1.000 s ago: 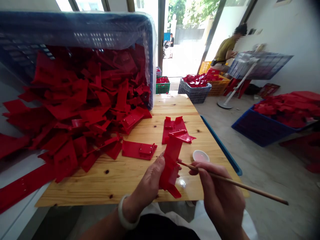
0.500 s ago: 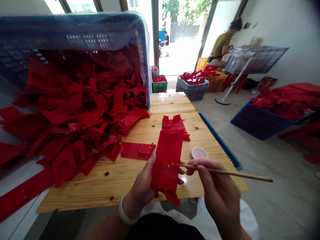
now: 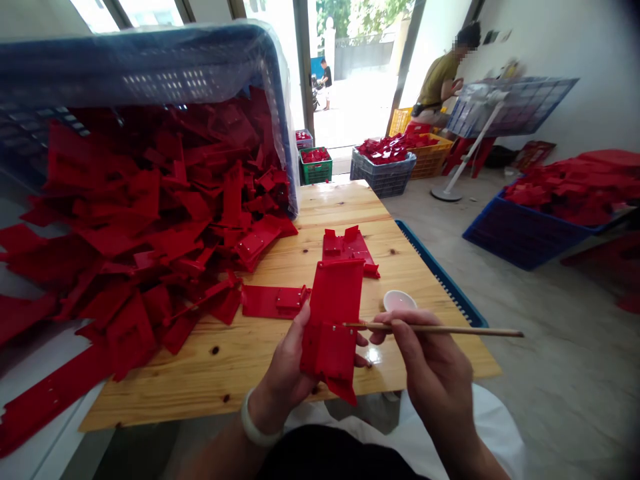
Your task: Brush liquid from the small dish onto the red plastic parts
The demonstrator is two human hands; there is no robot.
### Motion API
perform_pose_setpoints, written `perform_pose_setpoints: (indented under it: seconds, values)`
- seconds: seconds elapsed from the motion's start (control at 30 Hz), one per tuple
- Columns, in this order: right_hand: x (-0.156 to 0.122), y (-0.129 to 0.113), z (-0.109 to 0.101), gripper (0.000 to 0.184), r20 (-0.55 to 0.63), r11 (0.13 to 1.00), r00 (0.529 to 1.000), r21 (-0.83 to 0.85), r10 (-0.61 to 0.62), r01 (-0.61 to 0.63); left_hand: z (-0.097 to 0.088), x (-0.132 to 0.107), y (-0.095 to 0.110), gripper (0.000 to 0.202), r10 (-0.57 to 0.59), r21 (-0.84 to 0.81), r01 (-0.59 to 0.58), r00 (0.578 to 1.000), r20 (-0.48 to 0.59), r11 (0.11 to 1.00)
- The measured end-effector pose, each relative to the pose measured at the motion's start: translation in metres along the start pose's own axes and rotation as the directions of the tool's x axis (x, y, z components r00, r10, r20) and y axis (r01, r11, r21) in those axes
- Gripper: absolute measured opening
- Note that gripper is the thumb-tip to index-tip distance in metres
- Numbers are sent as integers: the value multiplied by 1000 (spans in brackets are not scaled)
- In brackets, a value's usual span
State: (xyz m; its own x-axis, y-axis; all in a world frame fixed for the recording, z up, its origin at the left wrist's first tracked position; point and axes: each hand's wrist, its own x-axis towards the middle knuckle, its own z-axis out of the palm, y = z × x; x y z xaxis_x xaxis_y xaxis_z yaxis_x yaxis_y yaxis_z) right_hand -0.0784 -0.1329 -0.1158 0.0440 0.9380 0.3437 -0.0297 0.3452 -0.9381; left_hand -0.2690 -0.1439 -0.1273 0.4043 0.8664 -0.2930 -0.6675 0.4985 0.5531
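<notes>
Left hand (image 3: 285, 373) grips red plastic part (image 3: 333, 313); right hand (image 3: 430, 367) pinches thin wooden stick (image 3: 435, 329), tip at part's edge. Small white dish (image 3: 399, 301) just beyond, on pine worktop (image 3: 200, 393).

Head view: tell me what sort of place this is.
Probably a small workshop handling plastic parts by hand: a blue crate heaped with red plastic parts, more filled crates on the floor, and a wooden worktable.
</notes>
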Motion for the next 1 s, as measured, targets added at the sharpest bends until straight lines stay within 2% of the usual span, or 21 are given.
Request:
perform_pose_setpoints:
  seconds: [0.23,0.4,0.57,0.67,0.73,0.8,0.9,0.93,1.0]
  values:
    - [-1,3,1,12,-31,1000,1000,1,1,-1,-2,2,0,80,-21,-13,21,1000,19,1000]
    - [-1,5,2,13,12,1000,1000,20,18,-18,-3,4,-1,76,-14,-31,14,1000,-13,999]
    - [2,10,4,11,-45,1000,999,-10,-2,1,1,5,-1,75,-17,-38,16,1000,-17,999]
    - [6,8,5,10,-44,1000,999,11,-6,6,1,6,1,77,-42,-26,41,998,-47,999]
    - [9,6,4,11,-86,1000,996,5,-19,19,0,11,6,79,-53,8,54,995,-85,999]
    - [10,6,-1,13,-177,999,984,-22,-34,30,-2,27,17,74,-17,111,36,985,-169,993]
    - [11,16,-16,18,-290,996,956,-81,-51,28,-7,72,45,53,193,421,-40,924,-329,906]
    - [11,22,-23,20,-307,992,950,-123,-48,10,-8,91,57,46,274,520,-58,896,-350,852]
    - [14,36,-36,28,-319,963,947,-264,-44,-44,-8,132,78,33,358,630,-71,869,-342,773]
